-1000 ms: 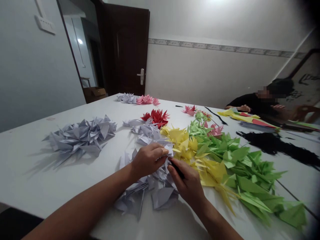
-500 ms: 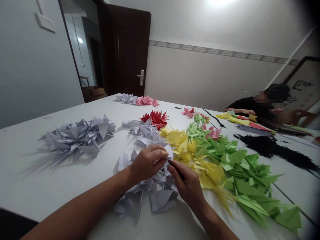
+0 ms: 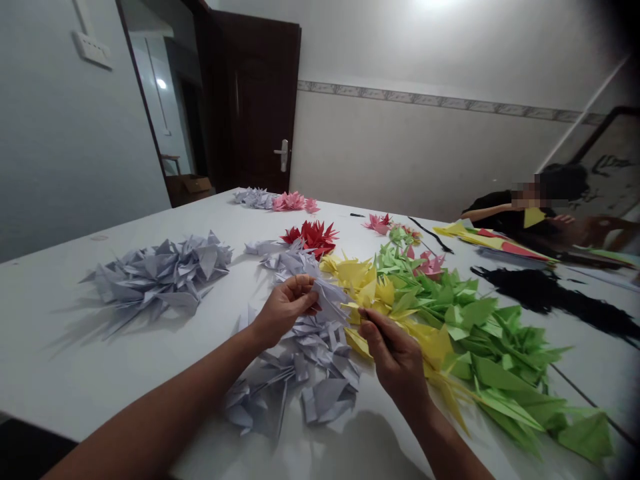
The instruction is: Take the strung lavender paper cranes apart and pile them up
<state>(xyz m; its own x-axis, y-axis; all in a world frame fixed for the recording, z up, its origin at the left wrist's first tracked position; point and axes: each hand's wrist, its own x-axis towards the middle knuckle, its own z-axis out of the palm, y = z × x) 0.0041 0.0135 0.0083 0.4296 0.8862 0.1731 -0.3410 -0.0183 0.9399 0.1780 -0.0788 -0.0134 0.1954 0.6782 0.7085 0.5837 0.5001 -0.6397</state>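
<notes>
My left hand (image 3: pixel 285 310) is clamped on a folded lavender paper piece (image 3: pixel 327 300): the thumb and fingers pinch its near part, and the piece extends rightward toward my right hand (image 3: pixel 395 357). The thumb and forefinger of the right hand are pressed together at their tips, just beside the yellow paper; anything held between them is too small to tell. Reference point for all locations: the lavender origami pile (image 3: pixel 300 380), which lies loose on the table (image 3: pixel 50 333) directly below both hands. Contact between the hands and the pile cannot be confirmed from this view. A cardboard box (image 3: pixel 189 185) sits far beyond the pile, past the table end and through the doorway; its contents are not visible. The origami itself lies directly on the table. The yellow origami pile (image 3: pixel 355 273) adjoins the pile on the far right, and the green origami pile (image 3: pixel 465 320) lies further right, touching the yellow. A second lavender heap (image 3: pixel 160 277) lies to the left, well apart. Straight ahead of the pile are a red paper bloom (image 3: pixel 311 239) and, further on, a pink paper cluster (image 3: pixel 290 201). A black fringed paper mass (image 3: pixel 545 293) lies well to the right, and a seated person (image 3: pixel 505 207) is at the far right, behind long yellow-and-red paper strips (image 3: pixel 493 239).
</notes>
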